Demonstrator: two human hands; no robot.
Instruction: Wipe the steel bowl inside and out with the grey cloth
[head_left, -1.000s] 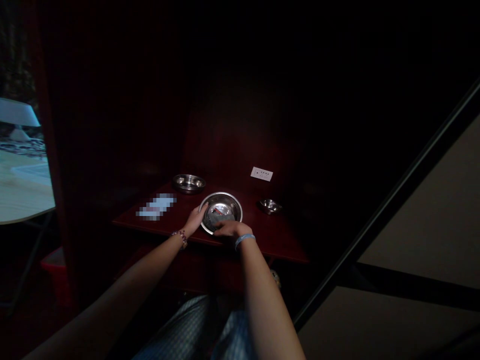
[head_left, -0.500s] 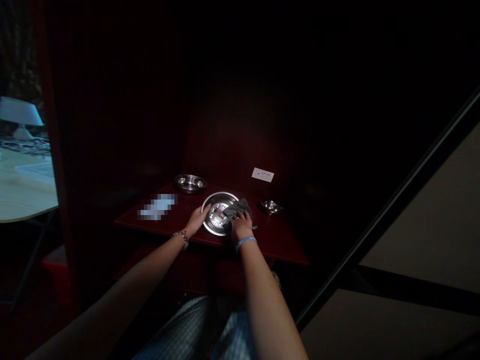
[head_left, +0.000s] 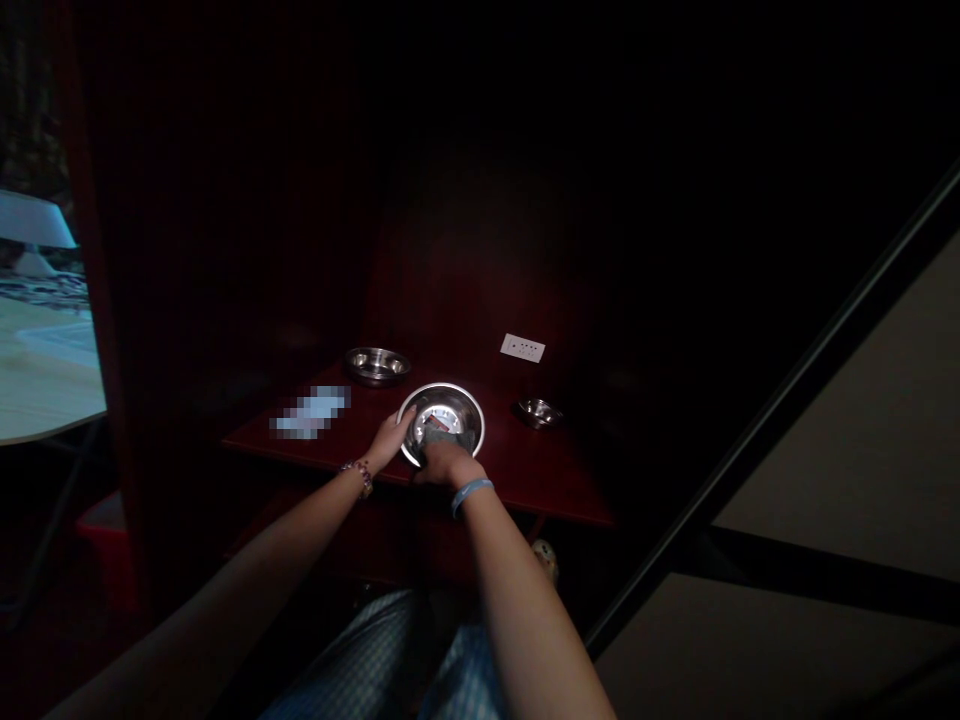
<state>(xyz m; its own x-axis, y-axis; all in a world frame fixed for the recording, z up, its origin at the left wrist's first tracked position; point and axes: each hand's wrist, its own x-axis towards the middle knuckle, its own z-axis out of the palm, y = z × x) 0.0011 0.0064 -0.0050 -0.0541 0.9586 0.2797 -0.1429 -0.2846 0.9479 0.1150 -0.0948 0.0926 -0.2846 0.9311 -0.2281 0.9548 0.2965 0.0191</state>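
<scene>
Because the room is very dark, most of the scene is lost in black, and only the small red-brown table (head_left: 525,480) with its near surroundings can be read. A patch on the left of the table is blurred out, so what lies there cannot be told. Both forearms are cut off by the lower edge of the view, and the legs under them show only as a pale checked cloth.

Three steel dishes stand on the table: one large steel bowl (head_left: 457,402) in the middle, one medium steel bowl (head_left: 377,364) behind it to the left, and one small steel dish (head_left: 538,411) to the right, well apart from the large one. One white socket plate (head_left: 523,348) sits on the dark wall behind.

Inside the large steel bowl lies a grey cloth (head_left: 450,436) with a small red mark, partly hidden under the right hand (head_left: 445,466). This hand is curled down on the cloth at the near side of the bowl, probably pressing or gripping it, though the fingers are too dark to see clearly. The left hand (head_left: 391,440) lies open against the left rim of the same bowl and steadies it, thumb at the edge. Each wrist wears one band: beads on the left, a light blue strap on the right. The other two dishes look empty.
</scene>
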